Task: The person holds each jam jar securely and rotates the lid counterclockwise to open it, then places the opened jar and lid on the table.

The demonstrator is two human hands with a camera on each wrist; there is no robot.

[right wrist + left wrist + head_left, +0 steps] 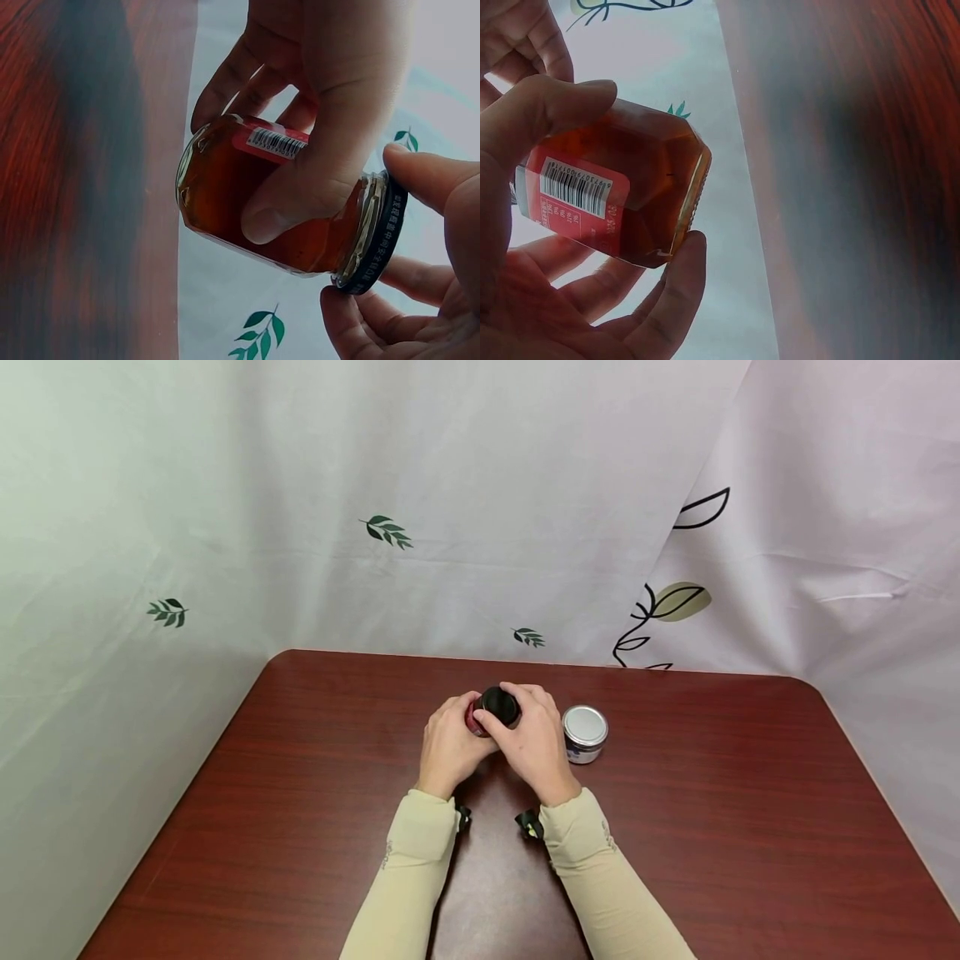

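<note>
A faceted glass jar (pixel 656 172) of amber contents, with a red barcode label (pixel 577 199), is held up off the table. My left hand (pixel 450 741) grips its body, thumb on one side and fingers on the other, as the left wrist view shows. On the jar's neck sits a black lid (pixel 379 240) with pale printing round its rim. My right hand (pixel 536 739) pinches that lid between thumb and fingers. Just right of the right hand, a second, squat jar or tin (pixel 585 735) with a silvery lid stands upright on the table.
The reddish-brown wooden table (pixel 300 827) has rounded far corners. Behind and beside it hangs a white cloth (pixel 450 485) printed with leaves. Dark straps or devices (pixel 529 823) show at the inner sides of both wrists.
</note>
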